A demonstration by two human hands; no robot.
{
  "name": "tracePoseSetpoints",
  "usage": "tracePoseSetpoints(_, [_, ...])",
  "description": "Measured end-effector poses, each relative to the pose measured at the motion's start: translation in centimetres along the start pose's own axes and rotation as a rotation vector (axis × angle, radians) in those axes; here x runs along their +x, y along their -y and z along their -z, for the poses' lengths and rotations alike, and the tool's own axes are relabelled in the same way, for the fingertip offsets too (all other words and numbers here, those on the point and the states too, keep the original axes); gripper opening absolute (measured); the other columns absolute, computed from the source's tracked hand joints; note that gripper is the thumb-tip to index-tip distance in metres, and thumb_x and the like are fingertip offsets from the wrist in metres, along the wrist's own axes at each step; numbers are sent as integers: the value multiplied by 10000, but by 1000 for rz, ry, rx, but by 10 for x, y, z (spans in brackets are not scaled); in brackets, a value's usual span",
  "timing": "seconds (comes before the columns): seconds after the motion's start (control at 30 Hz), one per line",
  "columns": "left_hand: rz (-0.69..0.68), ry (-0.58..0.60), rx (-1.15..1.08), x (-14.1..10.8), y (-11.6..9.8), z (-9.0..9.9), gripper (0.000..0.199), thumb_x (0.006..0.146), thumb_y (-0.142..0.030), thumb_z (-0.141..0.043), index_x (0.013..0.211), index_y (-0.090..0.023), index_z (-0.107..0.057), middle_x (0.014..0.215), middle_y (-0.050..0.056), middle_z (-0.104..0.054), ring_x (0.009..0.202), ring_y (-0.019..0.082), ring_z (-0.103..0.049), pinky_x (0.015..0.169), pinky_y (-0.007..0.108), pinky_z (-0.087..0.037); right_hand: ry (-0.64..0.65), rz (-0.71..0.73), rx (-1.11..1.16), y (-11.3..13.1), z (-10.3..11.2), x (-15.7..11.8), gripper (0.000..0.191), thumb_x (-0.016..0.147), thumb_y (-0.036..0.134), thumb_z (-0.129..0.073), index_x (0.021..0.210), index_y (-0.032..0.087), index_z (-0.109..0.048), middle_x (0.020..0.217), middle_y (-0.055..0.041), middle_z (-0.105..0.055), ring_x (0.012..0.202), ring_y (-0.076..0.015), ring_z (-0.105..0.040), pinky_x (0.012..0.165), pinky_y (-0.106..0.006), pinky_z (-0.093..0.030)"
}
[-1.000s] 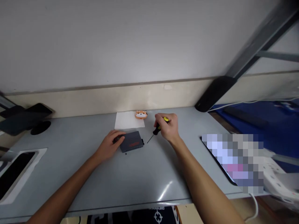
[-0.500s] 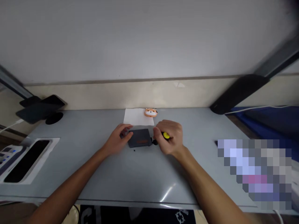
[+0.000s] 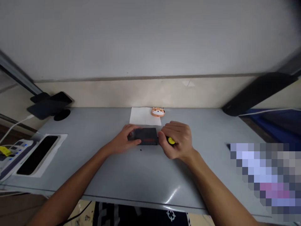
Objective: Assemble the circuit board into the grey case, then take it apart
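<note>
A flat dark grey box [image 3: 149, 135] with small vent slots along its front edge lies on the grey desk. My left hand [image 3: 124, 139] holds the box at its left end, thumb at the front and fingers at the back. Wrapped in a fist at the box's right end, my right hand [image 3: 177, 139] grips a screwdriver by its black-and-yellow handle [image 3: 171, 140]. The screwdriver's shaft and tip are hidden by the fingers. A tiny black piece [image 3: 140, 150], perhaps a screw, rests just in front of the box.
Behind the box lie white paper [image 3: 141, 116] and an orange animal-face case [image 3: 158, 112]. At left are a phone [image 3: 37, 155], a power strip [image 3: 14, 157] and a dark device on a stand [image 3: 50, 105]. A black cylindrical object [image 3: 256, 94] leans at the back right.
My left hand has closed onto the left end of the box, and the box sits straighter. My right fist is now close against its right end. The whole view has shifted slightly.
</note>
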State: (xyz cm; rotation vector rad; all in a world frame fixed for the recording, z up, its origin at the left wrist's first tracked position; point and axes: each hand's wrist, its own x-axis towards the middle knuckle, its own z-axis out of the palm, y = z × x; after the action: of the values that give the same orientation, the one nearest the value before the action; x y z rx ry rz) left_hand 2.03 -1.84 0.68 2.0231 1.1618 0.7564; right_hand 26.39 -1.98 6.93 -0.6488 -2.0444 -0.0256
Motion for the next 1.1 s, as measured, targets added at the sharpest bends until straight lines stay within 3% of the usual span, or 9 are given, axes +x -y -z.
tracePoseSetpoints(0.2, [-36, 11, 16, 0, 0, 4, 498, 899, -267, -695, 1372, -322, -547, 1362, 62, -541, 1245, 248, -512, 984, 402, -513, -18, -22, 43, -4, -2, -2, 353, 840, 87, -546, 532, 200, -416, 493, 38, -361, 491, -108, -271, 516, -301, -247])
tracePoseSetpoints(0.47, [-127, 7, 175, -8, -13, 5, 489, 865, -238, -731, 1320, -341, -584, 1427, 69, -429, 1388, 274, -386, 1190, 512, -375, -23, -39, 47, -8, -1, -2, 343, 842, 75, -552, 548, 200, -427, 497, 45, -351, 484, -104, -276, 518, -303, -244])
tracePoseSetpoints(0.67, [-258, 59, 379, -12, -21, 3, 330, 856, -185, -723, 1145, -344, -721, 1471, 43, -397, 1357, 292, -380, 1156, 513, -407, -43, -78, 61, -10, -1, -3, 373, 862, 98, -534, 539, 205, -382, 495, 40, -336, 485, -104, -266, 518, -305, -251])
tracePoseSetpoints(0.83, [-345, 83, 424, -13, -24, 4, 288, 883, -134, -675, 1091, -313, -762, 1508, 54, -369, 1356, 293, -387, 1149, 506, -411, -53, -70, 74, -6, 0, -1, 368, 843, 71, -536, 533, 200, -386, 494, 45, -329, 484, -100, -251, 515, -298, -243])
tracePoseSetpoints(1.1, [-363, 94, 459, -13, -20, 3, 163, 901, -173, -680, 950, -281, -792, 1497, 42, -438, 1349, 310, -378, 1146, 521, -392, -68, -51, 88, -9, 0, -3, 347, 845, 68, -538, 530, 197, -472, 480, 39, -384, 468, -102, -303, 511, -299, -261])
